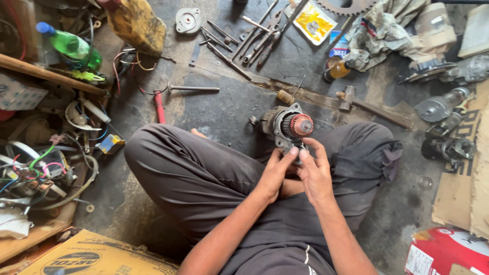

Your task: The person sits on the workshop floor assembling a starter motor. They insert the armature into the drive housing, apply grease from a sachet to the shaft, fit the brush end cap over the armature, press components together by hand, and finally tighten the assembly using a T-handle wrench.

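Note:
I sit cross-legged on a dirty concrete floor. A grey metal starter motor part [281,124], with a copper-coloured armature end [301,125] sticking out of its housing, rests between my knees. My left hand [276,169] grips its near underside, thumb up against the housing. My right hand [314,170] holds the same housing from the right, fingers curled around its lower edge. Both hands touch each other beneath the part.
A hammer [374,108] lies to the right beyond my knee. Wrenches and screwdrivers [254,35] are scattered ahead, with a red-handled tool [159,106] at the left. More motor parts [442,107] sit right, a green bottle [74,47] and wiring at left, cardboard boxes [89,254] nearby.

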`<state>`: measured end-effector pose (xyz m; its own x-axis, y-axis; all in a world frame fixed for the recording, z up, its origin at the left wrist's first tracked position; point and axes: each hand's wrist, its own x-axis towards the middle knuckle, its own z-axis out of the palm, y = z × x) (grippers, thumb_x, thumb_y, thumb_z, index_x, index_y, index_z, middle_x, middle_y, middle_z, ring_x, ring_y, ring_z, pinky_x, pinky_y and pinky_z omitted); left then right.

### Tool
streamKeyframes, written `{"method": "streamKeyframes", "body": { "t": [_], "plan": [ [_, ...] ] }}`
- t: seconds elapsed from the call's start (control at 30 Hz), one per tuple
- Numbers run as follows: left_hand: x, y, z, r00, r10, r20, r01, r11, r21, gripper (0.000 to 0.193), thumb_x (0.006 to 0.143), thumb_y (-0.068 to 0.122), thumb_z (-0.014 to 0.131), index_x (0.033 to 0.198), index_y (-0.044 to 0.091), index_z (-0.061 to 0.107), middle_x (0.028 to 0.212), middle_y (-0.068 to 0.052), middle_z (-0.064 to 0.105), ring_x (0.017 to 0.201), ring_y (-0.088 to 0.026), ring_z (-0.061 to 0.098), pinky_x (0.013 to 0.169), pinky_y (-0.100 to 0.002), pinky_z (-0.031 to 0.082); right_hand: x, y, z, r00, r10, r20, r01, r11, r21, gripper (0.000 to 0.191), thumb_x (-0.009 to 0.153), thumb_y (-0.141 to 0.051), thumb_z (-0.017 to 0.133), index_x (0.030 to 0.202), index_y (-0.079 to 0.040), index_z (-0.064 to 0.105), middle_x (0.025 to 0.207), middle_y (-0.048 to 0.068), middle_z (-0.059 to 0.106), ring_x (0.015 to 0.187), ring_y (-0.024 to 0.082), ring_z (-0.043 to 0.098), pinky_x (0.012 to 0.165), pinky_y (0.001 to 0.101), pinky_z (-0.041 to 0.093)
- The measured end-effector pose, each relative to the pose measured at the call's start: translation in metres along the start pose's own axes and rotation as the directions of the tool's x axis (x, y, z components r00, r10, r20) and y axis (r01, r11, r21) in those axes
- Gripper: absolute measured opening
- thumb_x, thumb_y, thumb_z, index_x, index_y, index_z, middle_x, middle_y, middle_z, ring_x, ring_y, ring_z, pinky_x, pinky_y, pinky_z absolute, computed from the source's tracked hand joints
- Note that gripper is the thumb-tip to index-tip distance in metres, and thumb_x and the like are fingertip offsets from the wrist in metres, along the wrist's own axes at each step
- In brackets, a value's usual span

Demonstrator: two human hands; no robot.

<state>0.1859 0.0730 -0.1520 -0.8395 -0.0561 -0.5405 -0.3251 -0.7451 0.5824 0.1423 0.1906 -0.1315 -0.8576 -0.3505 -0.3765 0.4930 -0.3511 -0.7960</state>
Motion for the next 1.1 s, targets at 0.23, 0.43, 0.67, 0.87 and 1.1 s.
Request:
{"method": "streamKeyframes", "body": {
  "t": [0.23,0.43,0.67,0.87,1.1],
  "plan": [
    [-0.011,0.017,-0.012,0.995,-0.088,-0.048,0.094,0.987,0.132,0.063,0.095,0.053,0.055,0.140,0.009,0.047,0.107,-0.006,0.067,0.090,-0.013,0.065,0.079,-0.031,0.051,0.003,0.012,0.000,0.994,-0.100,-0.034,0.098,0.994,-0.047,0.037,0.104,-0.007,0.064,0.137,-0.003,0.050,0.116,0.017,0.067,0.100,0.024,0.067,0.084,0.0415,0.059],
    [0.021,0.083,-0.065,0.975,0.195,-0.106,-0.137,0.906,0.400,0.071,0.090,0.043,0.066,0.144,0.003,0.041,0.103,-0.010,0.063,0.080,-0.016,0.062,0.070,-0.033,0.051,0.003,0.000,0.007,0.998,-0.001,-0.064,-0.007,0.992,-0.129,0.034,0.100,-0.013,0.061,0.130,-0.005,0.048,0.104,0.020,0.070,0.086,0.032,0.073,0.076,0.0448,0.064],
    [0.157,0.221,-0.125,0.783,0.622,-0.006,-0.173,0.227,0.958,0.029,0.087,0.031,0.070,0.103,0.007,0.073,0.095,-0.011,0.076,0.089,-0.025,0.074,0.082,-0.038,0.056,0.000,-0.008,0.005,0.999,0.032,-0.028,-0.034,0.996,-0.080,0.034,0.099,-0.012,0.059,0.131,-0.003,0.050,0.105,0.024,0.071,0.088,0.034,0.074,0.080,0.0491,0.063],
    [0.230,0.263,-0.138,0.542,0.837,-0.073,0.018,0.075,0.997,0.021,0.084,0.026,0.073,0.094,0.007,0.070,0.096,-0.017,0.073,0.092,-0.039,0.070,0.078,-0.050,0.055,-0.006,-0.001,0.007,0.995,0.037,-0.092,-0.050,0.989,-0.142,0.037,0.098,-0.007,0.060,0.132,-0.003,0.047,0.110,0.023,0.068,0.090,0.033,0.074,0.080,0.0489,0.063],
    [0.245,0.255,-0.135,0.450,0.868,-0.212,0.212,0.127,0.969,0.031,0.084,0.034,0.080,0.089,0.006,0.069,0.095,-0.017,0.073,0.087,-0.040,0.070,0.073,-0.052,0.055,-0.015,-0.011,0.005,0.994,0.108,-0.029,-0.111,0.986,-0.125,0.038,0.102,-0.021,0.051,0.135,-0.005,0.046,0.110,0.024,0.069,0.092,0.034,0.074,0.082,0.0473,0.063]
  ]
}}
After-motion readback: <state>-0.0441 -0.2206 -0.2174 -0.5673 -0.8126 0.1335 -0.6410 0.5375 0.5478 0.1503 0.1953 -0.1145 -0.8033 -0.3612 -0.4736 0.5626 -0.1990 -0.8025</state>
